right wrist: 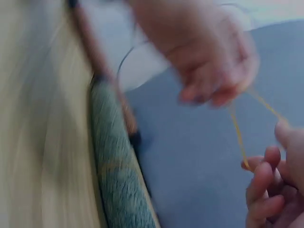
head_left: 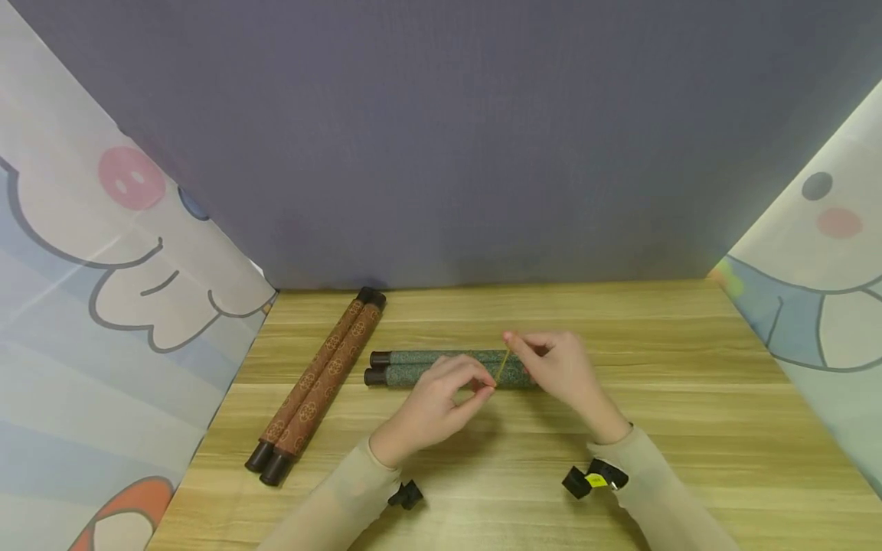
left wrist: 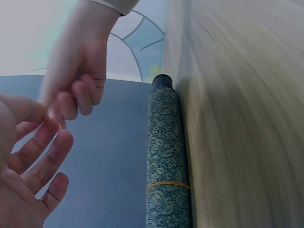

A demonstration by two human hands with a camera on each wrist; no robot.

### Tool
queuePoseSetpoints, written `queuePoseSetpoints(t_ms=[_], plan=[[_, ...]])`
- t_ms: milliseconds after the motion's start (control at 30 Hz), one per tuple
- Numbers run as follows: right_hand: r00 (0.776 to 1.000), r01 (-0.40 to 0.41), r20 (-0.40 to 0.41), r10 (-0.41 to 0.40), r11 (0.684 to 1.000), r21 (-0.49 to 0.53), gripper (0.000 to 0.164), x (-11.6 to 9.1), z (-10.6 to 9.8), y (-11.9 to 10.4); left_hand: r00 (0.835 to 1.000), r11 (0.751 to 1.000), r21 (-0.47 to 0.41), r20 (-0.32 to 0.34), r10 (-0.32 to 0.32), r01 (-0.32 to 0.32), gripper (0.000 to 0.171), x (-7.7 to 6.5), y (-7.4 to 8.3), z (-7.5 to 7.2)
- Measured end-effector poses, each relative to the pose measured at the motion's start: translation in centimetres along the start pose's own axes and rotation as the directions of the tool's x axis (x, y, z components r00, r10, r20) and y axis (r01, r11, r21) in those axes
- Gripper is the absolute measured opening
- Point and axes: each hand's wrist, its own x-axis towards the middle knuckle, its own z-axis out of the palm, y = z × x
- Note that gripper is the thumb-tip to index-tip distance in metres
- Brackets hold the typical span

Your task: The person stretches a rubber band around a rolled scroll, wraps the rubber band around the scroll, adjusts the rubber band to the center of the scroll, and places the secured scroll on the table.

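Observation:
Between my two hands a thin yellow rubber band [head_left: 503,366] is stretched. My left hand [head_left: 437,398] pinches one end of it between thumb and fingertips. The other end is held by my right hand [head_left: 566,370]; in the right wrist view the band [right wrist: 238,135] forms two strands spread by the right thumb and fingers. Below the hands lies a green patterned scroll [head_left: 413,373], rolled from both ends into two parallel rolls with dark end knobs. Another rubber band [left wrist: 167,183] circles this scroll in the left wrist view. My hands partly cover its right part in the head view.
A brown scroll [head_left: 324,383] with gold flower patterns and dark knobs lies slanted on the left of the wooden table [head_left: 675,367]. A grey-blue panel [head_left: 482,153] stands behind the table, with cartoon-printed sheets [head_left: 827,306] along both sides.

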Motion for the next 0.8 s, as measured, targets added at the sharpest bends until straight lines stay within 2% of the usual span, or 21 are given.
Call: queuePoseSetpoints(t_ms=[100, 200, 300, 400, 533, 800], plan=[[0.991, -0.057, 0.127, 0.041, 0.992, 0.117, 0.031, 0.05, -0.26, -0.12, 0.999, 0.999, 0.004, 0.006, -0.032, 0.032, 0.012, -0.05, -0.13, 0.08], [0.969, -0.038, 0.246, -0.01, 0.981, 0.192, 0.054, 0.08, -0.53, -0.08, 0.999, 0.999, 0.012, 0.006, -0.043, 0.043, 0.011, -0.09, -0.24, 0.13], [0.946, 0.009, 0.312, -0.085, 0.972, 0.236, 0.081, 0.06, -0.62, 0.04, 0.999, 0.999, 0.019, 0.006, -0.037, 0.037, 0.011, -0.16, -0.33, 0.15], [0.929, 0.077, 0.336, -0.152, 0.971, 0.227, 0.102, 0.02, -0.54, 0.12, 1.0, 0.999, 0.025, 0.004, -0.024, 0.024, 0.014, -0.22, -0.41, 0.2], [0.915, 0.141, 0.351, -0.199, 0.973, 0.185, 0.119, -0.09, -0.41, 0.14, 1.0, 1.0, 0.029, 0.002, 0.002, -0.003, 0.017, -0.22, -0.45, 0.31], [0.906, 0.178, 0.367, -0.209, 0.977, 0.117, 0.124, -0.21, -0.55, 0.06, 1.0, 0.999, 0.044, 0.014, 0.011, -0.011, 0.021, -0.2, -0.5, 0.53]])
